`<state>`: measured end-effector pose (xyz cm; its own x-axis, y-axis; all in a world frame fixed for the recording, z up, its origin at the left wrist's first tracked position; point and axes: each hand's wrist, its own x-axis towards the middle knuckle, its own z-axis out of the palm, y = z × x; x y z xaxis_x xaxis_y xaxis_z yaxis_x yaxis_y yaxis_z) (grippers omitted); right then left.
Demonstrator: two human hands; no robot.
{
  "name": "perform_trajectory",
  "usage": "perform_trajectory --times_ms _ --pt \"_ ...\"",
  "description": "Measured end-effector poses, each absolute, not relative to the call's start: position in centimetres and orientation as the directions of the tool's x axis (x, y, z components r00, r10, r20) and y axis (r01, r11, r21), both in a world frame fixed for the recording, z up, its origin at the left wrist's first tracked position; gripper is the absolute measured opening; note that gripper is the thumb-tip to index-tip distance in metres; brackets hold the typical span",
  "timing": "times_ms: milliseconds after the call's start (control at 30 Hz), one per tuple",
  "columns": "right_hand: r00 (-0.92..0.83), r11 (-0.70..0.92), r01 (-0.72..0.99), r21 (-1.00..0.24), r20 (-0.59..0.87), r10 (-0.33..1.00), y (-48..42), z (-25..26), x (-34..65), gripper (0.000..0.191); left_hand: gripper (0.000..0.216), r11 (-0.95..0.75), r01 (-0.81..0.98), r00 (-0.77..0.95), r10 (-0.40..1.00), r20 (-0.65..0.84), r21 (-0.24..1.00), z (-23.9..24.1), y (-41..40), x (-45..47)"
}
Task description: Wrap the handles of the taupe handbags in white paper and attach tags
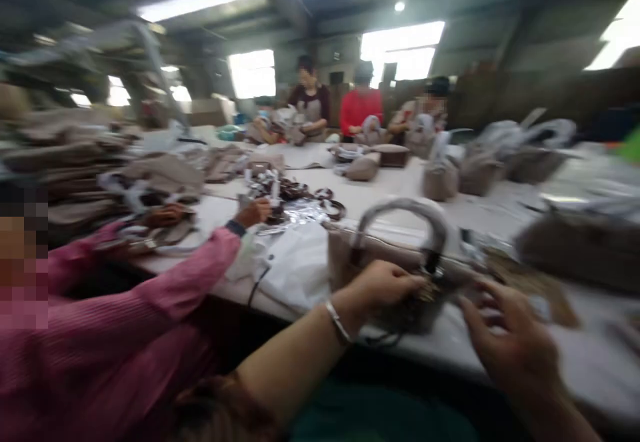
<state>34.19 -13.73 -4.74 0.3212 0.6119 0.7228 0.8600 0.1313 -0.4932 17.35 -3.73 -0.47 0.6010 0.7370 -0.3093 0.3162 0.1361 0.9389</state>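
Observation:
A brown-grey handbag [345,255] stands upright at the table's front edge, its arched handle [400,205] wrapped in pale covering. My left hand [383,285], with a bracelet on the wrist, reaches across the bag's front. Its fingers are pinched on a small gold-coloured metal piece [427,290] hanging by the handle's right base; blur hides its exact kind. At the bag's right end is my right hand [517,342], thumb and fingers curved and apart. Whether its fingertips touch the bag I cannot tell.
Close on my left, a co-worker in a pink sleeve [185,295] reaches over the table. Dark strap pieces [290,192] lie beyond. More handbags [440,179] stand further back, and a dark bag [580,245] lies to the right. Several people work across the table.

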Motion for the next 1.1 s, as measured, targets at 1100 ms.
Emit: perform_trajectory --times_ms 1100 --pt "0.293 -0.001 0.885 -0.465 0.557 0.777 -14.1 -5.9 30.8 0.013 0.006 0.532 0.035 0.555 0.693 -0.459 0.846 0.6 -6.0 20.1"
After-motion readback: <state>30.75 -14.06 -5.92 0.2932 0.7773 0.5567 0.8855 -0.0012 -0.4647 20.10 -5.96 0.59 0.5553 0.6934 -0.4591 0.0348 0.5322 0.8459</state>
